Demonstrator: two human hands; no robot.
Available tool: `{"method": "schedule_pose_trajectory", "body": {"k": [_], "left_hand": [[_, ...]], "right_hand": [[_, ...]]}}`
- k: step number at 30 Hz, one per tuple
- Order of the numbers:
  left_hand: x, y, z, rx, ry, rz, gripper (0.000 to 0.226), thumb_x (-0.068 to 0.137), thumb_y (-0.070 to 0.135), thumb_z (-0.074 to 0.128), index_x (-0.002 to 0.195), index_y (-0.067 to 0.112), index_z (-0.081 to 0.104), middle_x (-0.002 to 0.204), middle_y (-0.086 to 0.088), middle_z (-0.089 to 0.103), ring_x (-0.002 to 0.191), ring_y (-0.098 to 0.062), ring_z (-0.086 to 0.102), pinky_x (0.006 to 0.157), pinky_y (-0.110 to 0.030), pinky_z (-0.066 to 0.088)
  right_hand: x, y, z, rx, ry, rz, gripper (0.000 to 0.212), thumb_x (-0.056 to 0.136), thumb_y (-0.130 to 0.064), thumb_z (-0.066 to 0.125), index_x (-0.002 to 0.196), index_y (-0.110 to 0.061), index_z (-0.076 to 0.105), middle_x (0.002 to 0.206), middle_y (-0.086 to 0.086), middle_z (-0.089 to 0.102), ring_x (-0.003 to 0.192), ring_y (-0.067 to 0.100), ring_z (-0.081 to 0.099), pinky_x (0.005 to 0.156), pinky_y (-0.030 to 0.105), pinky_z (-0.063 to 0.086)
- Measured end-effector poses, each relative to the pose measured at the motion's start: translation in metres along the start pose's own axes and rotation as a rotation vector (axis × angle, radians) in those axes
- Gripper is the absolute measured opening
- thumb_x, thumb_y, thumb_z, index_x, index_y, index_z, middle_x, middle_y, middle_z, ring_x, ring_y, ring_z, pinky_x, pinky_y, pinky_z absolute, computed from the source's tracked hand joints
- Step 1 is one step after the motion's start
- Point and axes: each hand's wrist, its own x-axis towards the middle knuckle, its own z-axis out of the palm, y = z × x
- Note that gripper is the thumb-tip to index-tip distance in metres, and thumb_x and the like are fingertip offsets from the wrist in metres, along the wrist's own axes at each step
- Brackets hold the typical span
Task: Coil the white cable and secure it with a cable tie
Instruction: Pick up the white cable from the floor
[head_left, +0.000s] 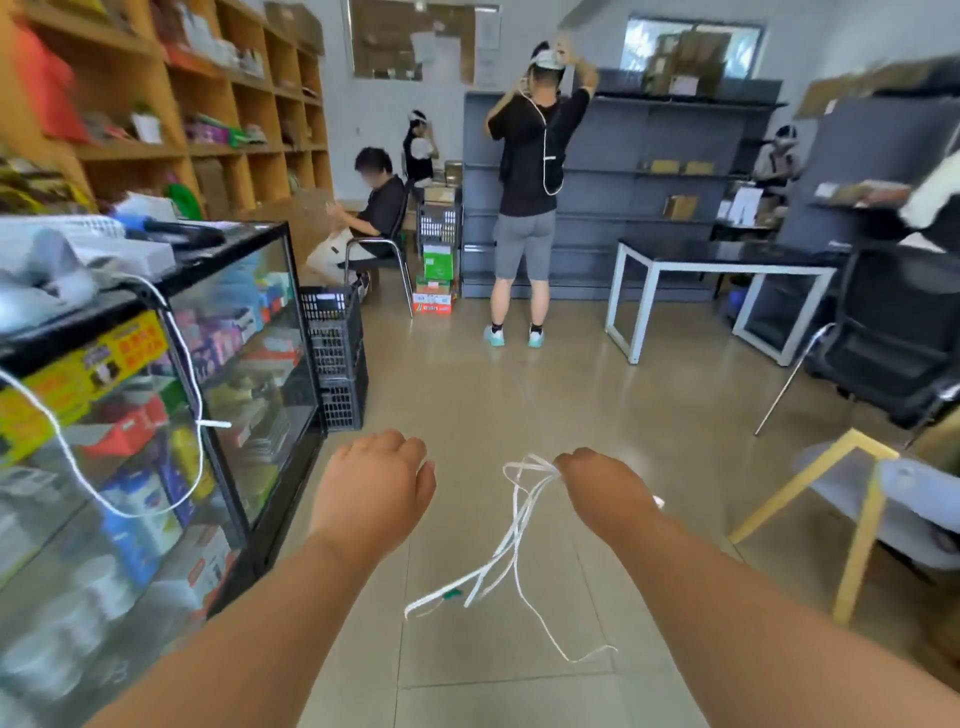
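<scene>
Head view, tiled floor (467, 395), glass display counter (244, 374), grey shelving (649, 208)

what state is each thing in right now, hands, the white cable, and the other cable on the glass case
right hand: closed, gripping the cable bundle
left hand: closed in a fist, contents hidden
white cable: loosely looped, hanging, tail trailing, untied
cable tie: none visible
second white cable: draped down the display case

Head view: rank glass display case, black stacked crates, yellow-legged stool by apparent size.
1. glass display case, by far the largest in frame.
2. yellow-legged stool and black stacked crates look comparable; the stool sits nearer the camera, so I won't rank them.
</scene>
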Motion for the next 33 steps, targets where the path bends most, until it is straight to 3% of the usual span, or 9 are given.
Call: {"method": "schedule_pose_trajectory", "body": {"k": [4,8,13,16,21,25,26,29,33], "left_hand": [[0.044,0.012,-0.005,0.01,0.015,0.038,0.038,0.079,0.034,0.034,0.07,0.018,0.067,0.062,0.001,0.061,0.055,-0.024,0.058,0.05,-0.031,0.045],[0.091,0.031,0.017,-0.015,-0.034,0.062,0.023,0.079,0.03,0.049,0.075,0.018,0.068,0.067,0.001,0.062,0.06,-0.024,0.059,0.056,-0.03,0.045],[0.168,0.064,0.061,-0.039,-0.071,0.042,0.03,0.081,0.032,0.042,0.075,0.019,0.068,0.069,0.002,0.064,0.063,-0.023,0.061,0.059,-0.029,0.046],[0.218,0.086,0.088,0.013,-0.06,0.042,0.033,0.078,0.034,0.038,0.066,0.02,0.066,0.06,0.003,0.059,0.055,-0.021,0.059,0.052,-0.027,0.044],[0.289,0.116,0.131,-0.042,-0.122,0.028,0.013,0.072,0.024,0.068,0.063,0.015,0.064,0.058,-0.001,0.057,0.053,-0.026,0.057,0.052,-0.026,0.035],[0.345,0.133,0.168,-0.021,-0.149,0.035,0.025,0.056,0.02,0.08,0.05,0.015,0.057,0.047,-0.001,0.051,0.042,-0.025,0.051,0.051,-0.021,0.023],[0.36,0.136,0.178,-0.015,-0.17,0.038,0.023,0.061,0.021,0.078,0.053,0.014,0.057,0.051,-0.001,0.053,0.046,-0.025,0.053,0.052,-0.021,0.024],[0.403,0.145,0.218,-0.051,-0.189,0.021,0.019,0.087,0.026,0.05,0.082,0.013,0.062,0.082,-0.004,0.063,0.08,-0.027,0.059,0.065,-0.028,0.033],[0.475,0.161,0.276,-0.055,-0.199,0.061,0.029,0.093,0.031,0.038,0.098,0.014,0.061,0.099,-0.003,0.062,0.095,-0.025,0.057,0.076,-0.029,0.037]], "right_hand": [[0.02,0.03,-0.03,-0.023,0.029,0.05,0.037,0.087,0.003,0.037,0.119,-0.01,0.05,0.113,0.013,0.053,0.101,0.032,0.058,0.079,0.034,0.045],[0.052,0.069,-0.03,-0.026,0.037,0.09,0.034,0.087,0.004,0.038,0.116,-0.008,0.051,0.112,0.013,0.052,0.1,0.032,0.059,0.078,0.035,0.046],[0.115,0.129,-0.021,-0.019,0.017,0.092,0.031,0.088,0.003,0.039,0.115,-0.007,0.051,0.113,0.014,0.053,0.1,0.031,0.059,0.079,0.034,0.046],[0.156,0.162,-0.017,-0.032,0.007,0.076,0.031,0.086,0.006,0.04,0.112,-0.005,0.053,0.108,0.013,0.055,0.098,0.031,0.061,0.072,0.032,0.043],[0.22,0.214,-0.018,-0.033,0.025,0.077,0.027,0.087,0.003,0.043,0.109,-0.007,0.055,0.108,0.013,0.056,0.095,0.03,0.062,0.071,0.03,0.042],[0.267,0.254,-0.016,-0.023,0.031,0.123,0.025,0.088,0.0,0.042,0.107,-0.009,0.055,0.107,0.012,0.057,0.092,0.03,0.062,0.066,0.029,0.037],[0.28,0.263,-0.015,-0.025,0.033,0.138,0.025,0.088,0.001,0.042,0.107,-0.009,0.055,0.107,0.011,0.057,0.092,0.03,0.062,0.066,0.029,0.037],[0.322,0.293,-0.008,-0.03,0.025,0.195,0.026,0.087,0.003,0.042,0.106,-0.01,0.055,0.107,0.01,0.057,0.093,0.03,0.062,0.068,0.031,0.041],[0.388,0.338,0.003,-0.028,-0.018,0.271,0.029,0.087,0.004,0.041,0.11,-0.006,0.054,0.102,0.012,0.053,0.098,0.031,0.059,0.071,0.031,0.041]]}}
